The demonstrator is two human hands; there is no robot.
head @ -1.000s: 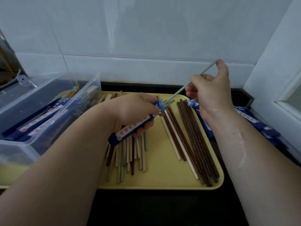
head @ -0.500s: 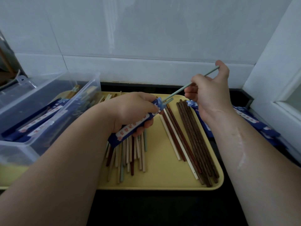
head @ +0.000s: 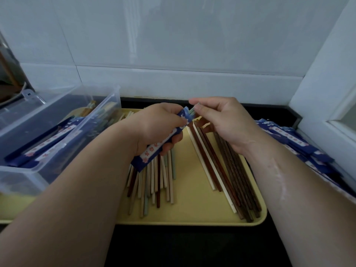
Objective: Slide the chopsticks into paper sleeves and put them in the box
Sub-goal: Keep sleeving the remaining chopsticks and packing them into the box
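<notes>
My left hand [head: 154, 128] grips a blue paper sleeve [head: 154, 151] with a white strip of red print, held slanted above the yellow tray [head: 192, 214]. My right hand [head: 221, 120] pinches the short pale green chopstick end [head: 191, 111] that sticks out of the sleeve's top opening; the rest of the chopstick is inside the sleeve. Loose chopsticks lie on the tray: a mixed pale and brown pile [head: 154, 182] under my left hand, and a dark brown and cream row [head: 227, 174] on the right. The clear plastic box [head: 34, 170] at left holds sleeved chopsticks [head: 48, 143].
A stack of blue paper sleeves [head: 300, 143] lies right of the tray on the black counter [head: 183, 247]. White tiled wall [head: 173, 45] stands close behind. A white frame [head: 327, 83] rises at the right. Clutter sits at the far left edge.
My right hand has moved down and left toward my left hand, pushing the pale green chopstick almost fully into the sleeve. My left hand stayed in place on the sleeve.
</notes>
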